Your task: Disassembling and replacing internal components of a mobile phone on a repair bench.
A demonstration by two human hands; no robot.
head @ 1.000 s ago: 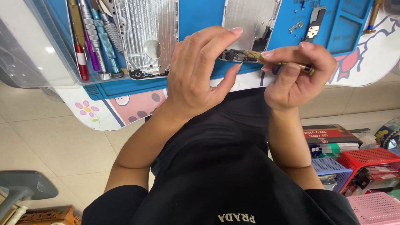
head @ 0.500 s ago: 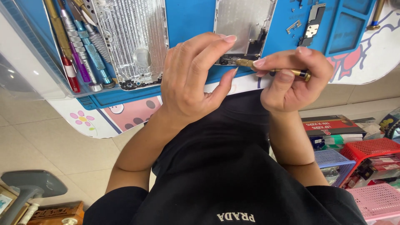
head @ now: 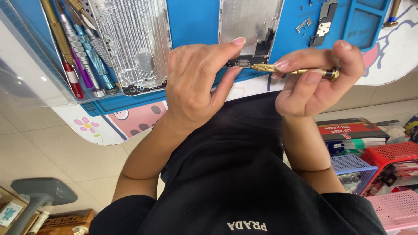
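You hold a gold screwdriver (head: 296,70) level, tip against the silver phone frame's (head: 250,26) lower edge.

One cam only, head-worn, looking steeply down the person's own front. Their black shirt (head: 244,174) fills the bottom centre, so the view runs from chest outward to the surface (head: 392,56), whose near edge crosses the upper frame. Close range: left hand (head: 198,87) and right hand (head: 313,82) sit large at mid-frame, forearms coming up from below. Blue mat (head: 196,26) at top is cut off by the frame edge, far side not visible. Floor tiles (head: 39,148) show lower left, coloured baskets (head: 387,156) lower right. No 2nd view, so no shared area.
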